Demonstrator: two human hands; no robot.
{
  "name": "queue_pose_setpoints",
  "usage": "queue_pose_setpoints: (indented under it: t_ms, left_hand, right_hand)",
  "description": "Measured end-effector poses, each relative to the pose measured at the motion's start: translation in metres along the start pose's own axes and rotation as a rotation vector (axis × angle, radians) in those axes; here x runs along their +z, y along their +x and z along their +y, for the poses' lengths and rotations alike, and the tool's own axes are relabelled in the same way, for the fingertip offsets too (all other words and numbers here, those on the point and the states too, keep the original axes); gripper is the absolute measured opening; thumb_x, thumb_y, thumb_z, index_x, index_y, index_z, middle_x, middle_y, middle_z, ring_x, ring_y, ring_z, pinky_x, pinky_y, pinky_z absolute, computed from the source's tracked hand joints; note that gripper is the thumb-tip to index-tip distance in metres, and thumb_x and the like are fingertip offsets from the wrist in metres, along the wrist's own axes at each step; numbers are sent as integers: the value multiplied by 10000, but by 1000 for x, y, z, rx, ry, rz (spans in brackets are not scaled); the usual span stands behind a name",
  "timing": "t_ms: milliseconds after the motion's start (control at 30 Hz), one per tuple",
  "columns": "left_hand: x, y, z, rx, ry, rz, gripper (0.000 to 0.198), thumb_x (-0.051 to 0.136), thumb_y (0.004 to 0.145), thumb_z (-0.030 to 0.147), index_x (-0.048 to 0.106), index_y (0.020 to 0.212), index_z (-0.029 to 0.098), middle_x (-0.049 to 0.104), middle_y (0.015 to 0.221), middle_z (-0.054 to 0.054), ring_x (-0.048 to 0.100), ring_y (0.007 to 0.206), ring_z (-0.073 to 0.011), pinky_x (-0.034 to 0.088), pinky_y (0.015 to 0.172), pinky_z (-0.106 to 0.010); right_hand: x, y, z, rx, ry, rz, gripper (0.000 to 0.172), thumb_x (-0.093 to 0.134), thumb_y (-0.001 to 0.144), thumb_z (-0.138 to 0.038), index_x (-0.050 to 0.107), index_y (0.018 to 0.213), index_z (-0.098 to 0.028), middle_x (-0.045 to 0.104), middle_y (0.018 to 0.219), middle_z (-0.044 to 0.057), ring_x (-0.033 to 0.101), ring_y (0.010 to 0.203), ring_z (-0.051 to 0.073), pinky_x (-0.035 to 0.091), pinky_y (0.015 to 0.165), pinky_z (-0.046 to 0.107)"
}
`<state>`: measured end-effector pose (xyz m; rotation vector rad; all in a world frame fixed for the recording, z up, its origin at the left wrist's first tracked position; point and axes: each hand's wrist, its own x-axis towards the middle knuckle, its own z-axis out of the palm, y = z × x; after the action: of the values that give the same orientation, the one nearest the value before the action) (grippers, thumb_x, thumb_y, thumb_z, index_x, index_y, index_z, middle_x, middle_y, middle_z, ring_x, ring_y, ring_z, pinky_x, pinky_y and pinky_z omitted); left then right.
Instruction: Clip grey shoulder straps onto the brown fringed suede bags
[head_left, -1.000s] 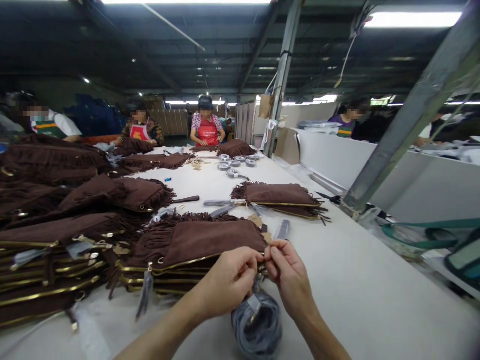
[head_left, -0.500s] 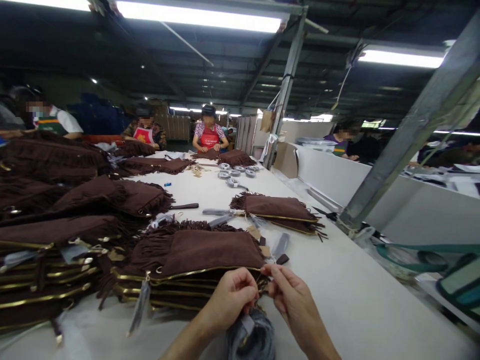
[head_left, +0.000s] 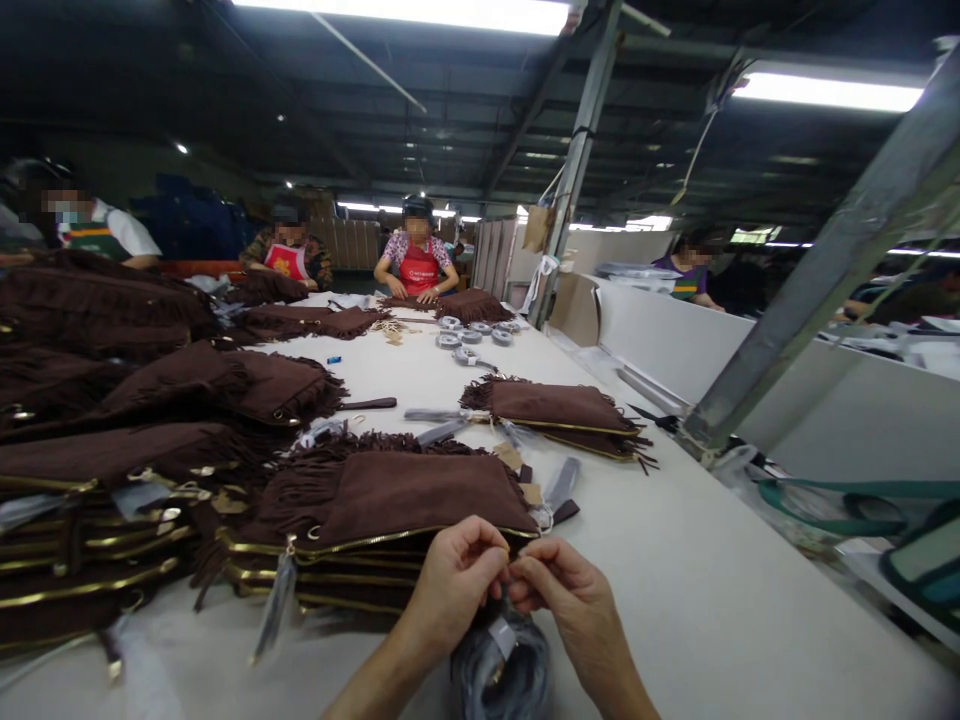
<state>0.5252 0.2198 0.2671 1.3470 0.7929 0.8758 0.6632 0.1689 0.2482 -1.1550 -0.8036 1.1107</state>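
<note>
My left hand [head_left: 463, 572] and my right hand [head_left: 564, 588] meet fingertip to fingertip, both closed in a pinch. Whatever small thing lies between their fingers is too small to make out. They are at the front right corner of a stack of brown fringed pouches [head_left: 431, 497] with gold zippers. A plastic-wrapped zipper pull [head_left: 276, 605] hangs from the top pouch's left end. Just below my hands rests a coiled grey strap in clear plastic [head_left: 504, 668], with a pale band round it; my wrists flank it.
More brown pouches [head_left: 120, 455] are piled at the left. A smaller pouch stack [head_left: 562, 408] lies right of centre, and wrapped coils [head_left: 469, 340] sit farther back. A metal post [head_left: 795, 310] leans at the right table edge. Several co-workers, one in a red apron [head_left: 417, 268], are beyond.
My right hand has moved slightly down and left, from the pouch's zipper corner to my left fingertips. My left hand has risen a little. The view has shifted slightly.
</note>
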Motion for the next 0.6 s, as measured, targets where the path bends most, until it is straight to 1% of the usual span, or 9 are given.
queue_pose_setpoints:
  t_ms: [100, 167, 233, 300, 400, 467, 500, 567, 600]
  left_hand:
    - [3, 1, -3, -2, 2, -2, 162, 571, 722, 283, 620, 781, 140, 544, 587, 27, 456, 492, -89, 358, 483, -202]
    - [4, 1, -5, 15, 15, 6, 171, 579, 720, 264, 645, 799, 129, 554, 620, 18, 473, 540, -96, 374, 525, -207]
    - [4, -2, -8, 49, 40, 11, 192, 584, 727, 237, 665, 859, 122, 556, 653, 17, 480, 584, -100, 378, 559, -208]
    - [5, -4, -10, 81, 85, -1, 220, 562, 769, 219, 670, 936, 127, 553, 671, 20, 480, 609, -101, 381, 579, -210]
    - [7, -7, -10, 94, 127, -35, 209, 521, 835, 202, 659, 982, 146, 561, 681, 21, 499, 628, -103, 399, 606, -214]
    - [7, -7, -8, 44, -8, -79, 223, 581, 803, 194, 614, 1021, 161, 585, 706, 24, 546, 639, -110, 433, 626, -223]
    - [7, -6, -7, 1, -117, -108, 280, 632, 762, 188, 587, 1038, 166, 615, 750, 14, 588, 678, -123, 460, 661, -235]
    - [4, -4, -4, -79, -309, -157, 400, 718, 679, 173, 557, 1045, 167, 674, 902, -36, 656, 839, -171, 497, 789, -277]
    - [3, -3, -2, -95, -343, -162, 404, 738, 664, 175, 568, 1030, 160, 687, 967, -63, 661, 921, -192, 491, 854, -294]
  right_hand:
    - [0, -2, 1, -40, -8, -16, 419, 842, 632, -545, 693, 720, -164, 688, 585, 29, 638, 538, 151, 537, 517, 234]
    - [0, -3, 3, -62, 11, -2, 396, 837, 651, -526, 694, 750, -170, 681, 587, 15, 624, 529, 140, 528, 509, 226]
    - [-2, -3, 5, -66, 21, 4, 387, 831, 668, -515, 693, 785, -172, 676, 590, 8, 614, 518, 134, 522, 502, 225]
    - [-4, -3, 9, -59, 18, -4, 396, 819, 684, -520, 692, 813, -168, 682, 602, 14, 619, 526, 139, 526, 508, 229]
    - [-8, -3, 14, -53, 9, -17, 413, 797, 706, -539, 687, 841, -164, 692, 620, 26, 631, 539, 150, 530, 514, 236]
    - [-11, -2, 17, -72, 18, -12, 397, 784, 727, -534, 677, 853, -172, 683, 608, 16, 623, 525, 146, 520, 505, 230]
    - [-13, -2, 18, -90, 28, -3, 382, 775, 742, -528, 671, 851, -177, 670, 588, 4, 611, 513, 139, 512, 502, 224]
    - [-17, -1, 19, -126, 56, 16, 348, 758, 770, -511, 659, 832, -184, 643, 563, -15, 585, 494, 121, 498, 502, 211]
    - [-18, -1, 20, -135, 72, 25, 339, 752, 780, -506, 655, 824, -185, 641, 570, -18, 575, 488, 113, 493, 500, 206]
